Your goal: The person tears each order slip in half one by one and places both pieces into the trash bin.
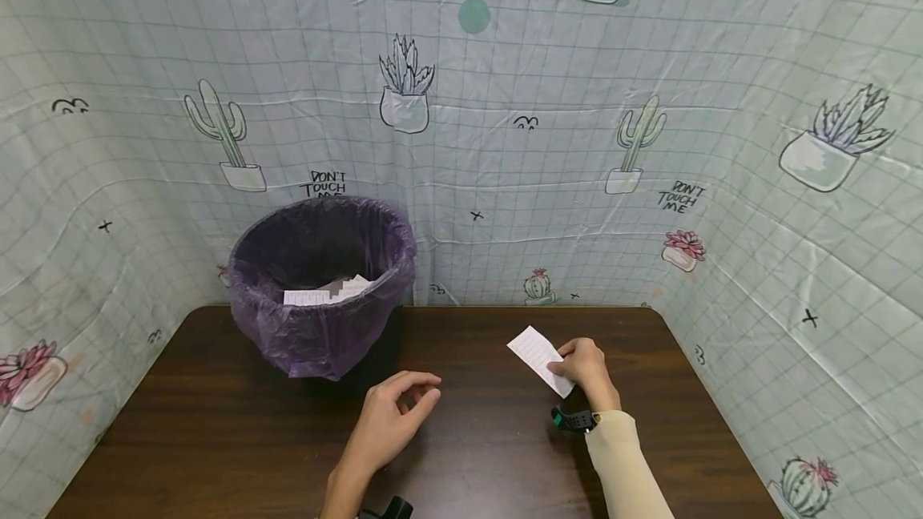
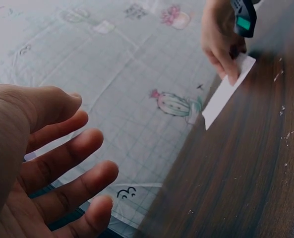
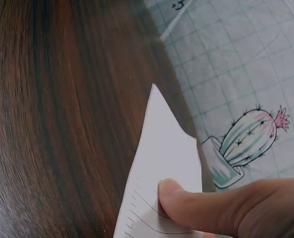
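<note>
A slip of white paper point(image 1: 537, 355) with printed lines is pinched between the thumb and fingers of my right hand point(image 1: 586, 371), over the right part of the table. In the right wrist view the thumb presses on the printed face of the paper point(image 3: 169, 144), and its far end comes to a point. My left hand point(image 1: 392, 415) hovers near the middle with its fingers loosely bent and nothing in them. Left of it stands a dark bin with a purple liner point(image 1: 317, 339). White paper pieces point(image 1: 328, 293) lie inside the bin.
The dark wooden table point(image 1: 469, 455) has a back edge against a hanging sheet point(image 1: 476, 142) printed with cacti, which also closes off both sides. Small white crumbs point(image 2: 281, 109) dot the wood in the left wrist view.
</note>
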Motion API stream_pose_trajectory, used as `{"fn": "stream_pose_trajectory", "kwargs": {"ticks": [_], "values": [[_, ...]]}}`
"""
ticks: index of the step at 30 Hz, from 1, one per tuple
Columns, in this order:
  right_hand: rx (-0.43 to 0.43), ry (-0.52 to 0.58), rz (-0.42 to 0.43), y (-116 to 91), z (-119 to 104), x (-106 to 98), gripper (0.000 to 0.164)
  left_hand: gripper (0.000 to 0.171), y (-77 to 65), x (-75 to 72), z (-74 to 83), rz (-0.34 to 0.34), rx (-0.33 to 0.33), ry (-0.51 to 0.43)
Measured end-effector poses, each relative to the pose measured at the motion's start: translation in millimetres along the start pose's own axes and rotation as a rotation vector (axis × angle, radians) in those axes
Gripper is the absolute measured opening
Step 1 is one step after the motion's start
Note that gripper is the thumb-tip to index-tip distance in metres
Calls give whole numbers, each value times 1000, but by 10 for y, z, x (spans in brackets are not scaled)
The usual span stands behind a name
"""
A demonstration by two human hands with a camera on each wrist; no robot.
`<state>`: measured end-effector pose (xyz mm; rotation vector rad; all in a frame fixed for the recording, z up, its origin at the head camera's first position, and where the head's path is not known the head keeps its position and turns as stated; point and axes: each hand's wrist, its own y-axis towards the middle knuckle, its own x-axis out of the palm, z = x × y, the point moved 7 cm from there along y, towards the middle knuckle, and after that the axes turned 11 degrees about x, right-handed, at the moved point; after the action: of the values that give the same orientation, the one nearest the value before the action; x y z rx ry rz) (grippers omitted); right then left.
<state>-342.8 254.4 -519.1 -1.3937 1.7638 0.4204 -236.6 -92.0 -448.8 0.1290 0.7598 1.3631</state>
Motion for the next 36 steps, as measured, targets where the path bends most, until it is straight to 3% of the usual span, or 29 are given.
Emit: {"fn": "stream_pose_trajectory", "kwargs": {"ticks": [6,13,24,31,36], "values": [[-23,54,-14,-73,-34,88,23,14,-2,12,-2,-7,-8,-6],[-199,107,-1,-223,-201,222,14,15,-8,25,-10,-4,-4,-3],[-324,178,-23,-592,-393,483,13,13,2,43,4,-3,36,25],[-389,224,-62,-790,-545,635,11,13,9,-11,-16,40,55,41],[-430,219,-125,-915,-639,719,12,12,6,-21,-36,34,55,53]]}}
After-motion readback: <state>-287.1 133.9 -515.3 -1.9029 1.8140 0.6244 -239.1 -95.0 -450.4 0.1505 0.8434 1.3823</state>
